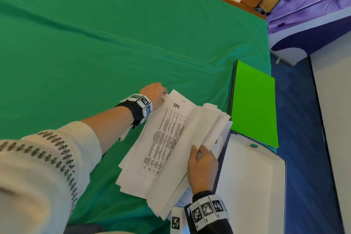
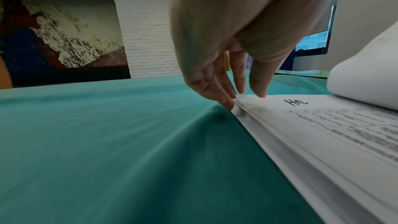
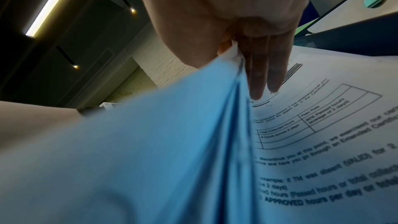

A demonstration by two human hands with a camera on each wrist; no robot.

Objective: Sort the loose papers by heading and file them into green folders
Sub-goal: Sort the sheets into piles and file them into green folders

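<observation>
A stack of loose white papers [image 1: 161, 148] lies on the green cloth [image 1: 95, 53]. Its exposed sheet is headed "Hn" above a printed table [image 2: 323, 125]. My left hand [image 1: 164, 96] is at the stack's far left corner, thumb on top and fingers against the edge [image 2: 245, 99]. My right hand [image 1: 199, 151] pinches a bundle of lifted sheets [image 1: 214, 119], turned up and over to the right. In the right wrist view the bundle [image 3: 172, 142] sits between thumb and fingers [image 3: 258, 83], with another printed page behind. A bright green folder [image 1: 254, 104] lies shut to the right of the papers.
A white binder [image 1: 250, 176] with a round green hole lies at the table's right edge, partly under the papers. Beyond that edge is a blue floor [image 1: 303, 138] and white furniture. Bare green cloth stretches to the left and far side.
</observation>
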